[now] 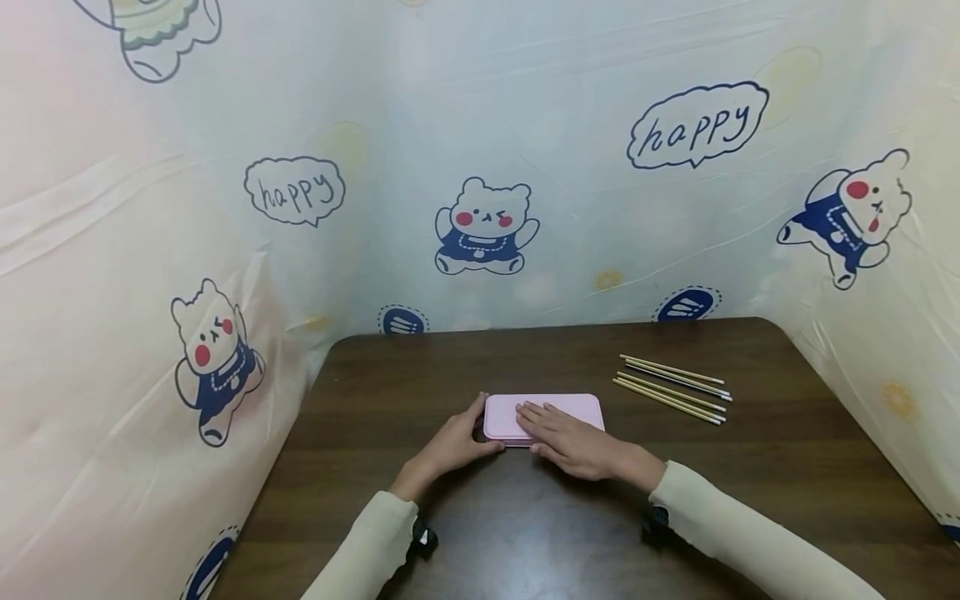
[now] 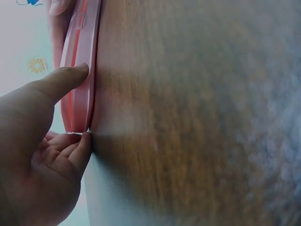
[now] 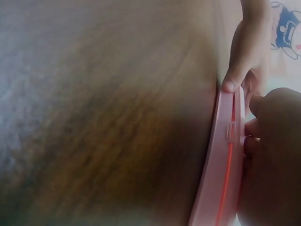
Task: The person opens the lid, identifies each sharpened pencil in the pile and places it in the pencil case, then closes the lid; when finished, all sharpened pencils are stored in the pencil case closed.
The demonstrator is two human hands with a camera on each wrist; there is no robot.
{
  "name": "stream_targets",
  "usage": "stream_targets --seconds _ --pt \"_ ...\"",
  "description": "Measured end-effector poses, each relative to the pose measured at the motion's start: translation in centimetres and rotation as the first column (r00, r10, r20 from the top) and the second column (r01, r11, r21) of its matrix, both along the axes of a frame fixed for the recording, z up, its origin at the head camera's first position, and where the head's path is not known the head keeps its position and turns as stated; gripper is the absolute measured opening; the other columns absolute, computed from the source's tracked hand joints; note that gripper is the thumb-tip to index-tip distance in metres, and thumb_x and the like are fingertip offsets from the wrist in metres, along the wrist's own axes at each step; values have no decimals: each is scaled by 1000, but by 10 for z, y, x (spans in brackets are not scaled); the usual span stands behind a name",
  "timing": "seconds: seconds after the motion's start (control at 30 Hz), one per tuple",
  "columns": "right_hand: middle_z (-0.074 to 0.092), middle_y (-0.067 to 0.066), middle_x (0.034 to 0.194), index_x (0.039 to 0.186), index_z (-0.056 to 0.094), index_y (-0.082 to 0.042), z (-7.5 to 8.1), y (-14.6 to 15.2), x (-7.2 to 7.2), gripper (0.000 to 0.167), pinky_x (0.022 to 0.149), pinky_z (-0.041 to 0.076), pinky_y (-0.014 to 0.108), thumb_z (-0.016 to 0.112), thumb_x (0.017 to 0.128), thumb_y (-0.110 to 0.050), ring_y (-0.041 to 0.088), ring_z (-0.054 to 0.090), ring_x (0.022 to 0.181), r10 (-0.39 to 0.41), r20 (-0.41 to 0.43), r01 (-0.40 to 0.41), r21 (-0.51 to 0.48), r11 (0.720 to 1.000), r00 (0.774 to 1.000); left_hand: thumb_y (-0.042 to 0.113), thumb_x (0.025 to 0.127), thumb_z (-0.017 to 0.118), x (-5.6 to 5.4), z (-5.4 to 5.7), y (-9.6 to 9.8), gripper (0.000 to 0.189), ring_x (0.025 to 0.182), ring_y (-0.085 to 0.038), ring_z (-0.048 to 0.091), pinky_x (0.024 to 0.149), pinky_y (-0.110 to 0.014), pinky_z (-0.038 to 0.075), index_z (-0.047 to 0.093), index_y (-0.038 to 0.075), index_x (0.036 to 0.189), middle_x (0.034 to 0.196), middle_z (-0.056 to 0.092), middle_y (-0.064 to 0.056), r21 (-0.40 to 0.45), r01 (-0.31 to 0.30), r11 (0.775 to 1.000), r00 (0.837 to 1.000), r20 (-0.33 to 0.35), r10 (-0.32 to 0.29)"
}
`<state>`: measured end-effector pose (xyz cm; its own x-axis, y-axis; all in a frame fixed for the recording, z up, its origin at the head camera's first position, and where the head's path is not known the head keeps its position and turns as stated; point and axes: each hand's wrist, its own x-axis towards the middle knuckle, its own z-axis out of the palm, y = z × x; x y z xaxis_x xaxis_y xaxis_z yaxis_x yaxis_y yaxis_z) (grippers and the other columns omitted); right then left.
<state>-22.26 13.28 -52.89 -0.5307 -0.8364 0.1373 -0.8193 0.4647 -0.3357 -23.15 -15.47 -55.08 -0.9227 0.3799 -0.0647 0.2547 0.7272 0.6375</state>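
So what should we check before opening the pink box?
1. Pink box lies flat on the table: ok.
2. Right hand rests flat on the lid: ok.
3. Left hand holds the left end, thumb on the edge: ok.
4. Front clasp undone: cannot tell.
5. Sticks lie apart from the box: ok.
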Motion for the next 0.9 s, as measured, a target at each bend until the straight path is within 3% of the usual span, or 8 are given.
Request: stream_targets --seconds 0.53,0.9 --pt "33 18 173 164 36 -1 -8 2 -1 57 129 29 60 46 115 -27 35 32 161 21 -70 -22 -16 1000 997 47 95 80 1 1 1 103 153 -36 47 123 -55 42 22 5 170 170 39 -19 -4 17 1000 1000 -1 -17" --pt "30 17 175 166 32 -1 -12 5 -6 61 130 29 57 46 115 -30 35 29 163 70 -147 -64 40 997 987 43 94 82 0 2 1 104 153 -36 47 124 -54 41 23 3 169 170 38 -19 -24 23 999 1000 -19 -23"
